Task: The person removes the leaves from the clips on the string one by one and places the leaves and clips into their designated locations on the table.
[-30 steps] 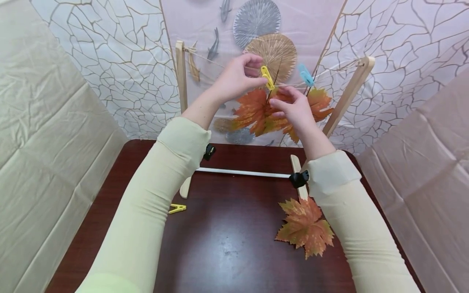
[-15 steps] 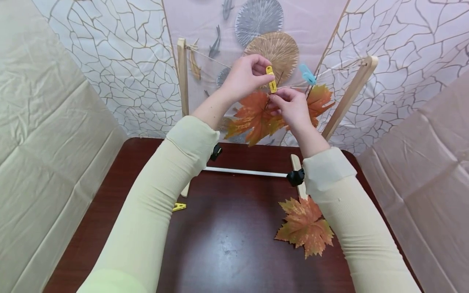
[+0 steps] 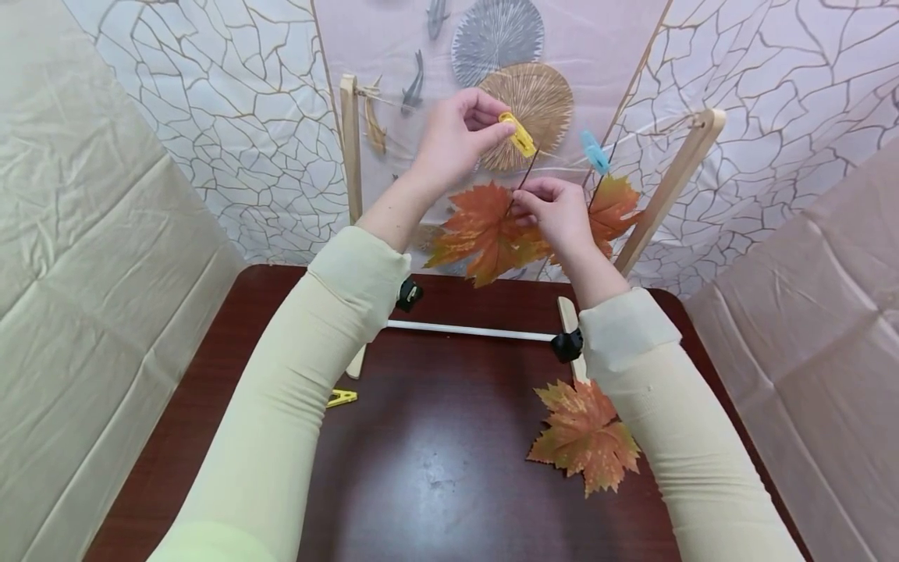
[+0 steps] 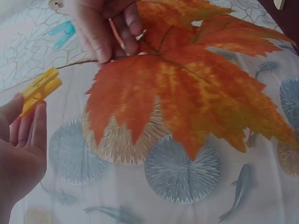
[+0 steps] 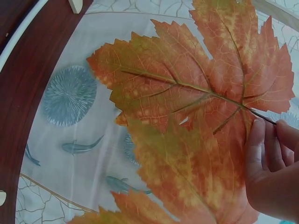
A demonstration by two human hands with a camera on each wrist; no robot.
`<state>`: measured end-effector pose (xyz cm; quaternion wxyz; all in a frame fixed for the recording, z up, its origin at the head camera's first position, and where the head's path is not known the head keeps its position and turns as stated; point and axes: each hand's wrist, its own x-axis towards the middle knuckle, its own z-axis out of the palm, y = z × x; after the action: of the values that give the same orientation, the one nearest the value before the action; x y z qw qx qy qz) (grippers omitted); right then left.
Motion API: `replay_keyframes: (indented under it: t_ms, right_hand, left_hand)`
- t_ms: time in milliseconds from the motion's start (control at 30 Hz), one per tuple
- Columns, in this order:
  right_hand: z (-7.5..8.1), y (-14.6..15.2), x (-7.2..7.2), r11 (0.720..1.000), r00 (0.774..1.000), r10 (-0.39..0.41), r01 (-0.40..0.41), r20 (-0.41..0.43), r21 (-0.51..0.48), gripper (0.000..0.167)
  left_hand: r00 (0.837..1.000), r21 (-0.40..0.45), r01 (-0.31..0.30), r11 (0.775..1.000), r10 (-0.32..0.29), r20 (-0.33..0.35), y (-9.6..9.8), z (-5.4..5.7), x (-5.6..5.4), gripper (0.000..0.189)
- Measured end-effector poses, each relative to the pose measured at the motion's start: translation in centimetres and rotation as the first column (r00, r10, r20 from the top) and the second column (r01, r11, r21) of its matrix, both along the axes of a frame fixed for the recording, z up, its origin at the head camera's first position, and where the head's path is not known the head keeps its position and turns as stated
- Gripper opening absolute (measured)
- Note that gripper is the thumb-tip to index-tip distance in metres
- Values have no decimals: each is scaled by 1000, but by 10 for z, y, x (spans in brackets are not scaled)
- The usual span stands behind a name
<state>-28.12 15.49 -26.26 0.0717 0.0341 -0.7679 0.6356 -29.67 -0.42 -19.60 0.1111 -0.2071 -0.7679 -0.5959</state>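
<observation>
My left hand (image 3: 458,142) pinches a yellow clothespin (image 3: 518,134) between thumb and fingers. At the clothespin's lower end is the thin dark stem (image 4: 77,63) of an orange maple leaf (image 3: 481,234); whether the clip grips the stem I cannot tell. My right hand (image 3: 558,215) pinches that stem near the leaf's base, as the right wrist view also shows. Just right of it, a second maple leaf (image 3: 615,204) hangs by its stem below a blue clothespin (image 3: 595,153), partly hidden by my right hand.
A string (image 3: 653,133) runs between two wooden posts (image 3: 670,187). A white rod (image 3: 463,331) with black clamps joins the stand's feet. On the brown table (image 3: 428,484) lie another maple leaf (image 3: 586,437) and a yellow clothespin (image 3: 342,398). Fabric walls surround the table.
My right hand has closed its loose fingers onto the leaf's stem. My left hand brought the yellow clothespin down toward the right fingers, then lifted it up and slightly left.
</observation>
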Motion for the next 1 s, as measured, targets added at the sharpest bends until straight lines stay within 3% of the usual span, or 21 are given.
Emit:
replay_keyframes:
  t_ms: [200,600,800,1000]
  right_hand:
    - [-8,-4,2,1000,999,23,-23,25,12,20]
    - [-25,-14,6,996,997,42,-47,68,73,18]
    - [-37,-18,8,977,997,55,-64,49,203,20]
    - [-49,-20,15,930,999,29,-39,32,365,17]
  left_hand:
    - [1000,88,-12,996,14,-25,-14,3,4,20]
    - [1000,112,-10,994,11,-13,-40,-1,9,15]
    - [999,60,-48,997,48,-2,-56,-13,10,16]
    - [998,37,-63,997,62,30,-78,-34,11,17]
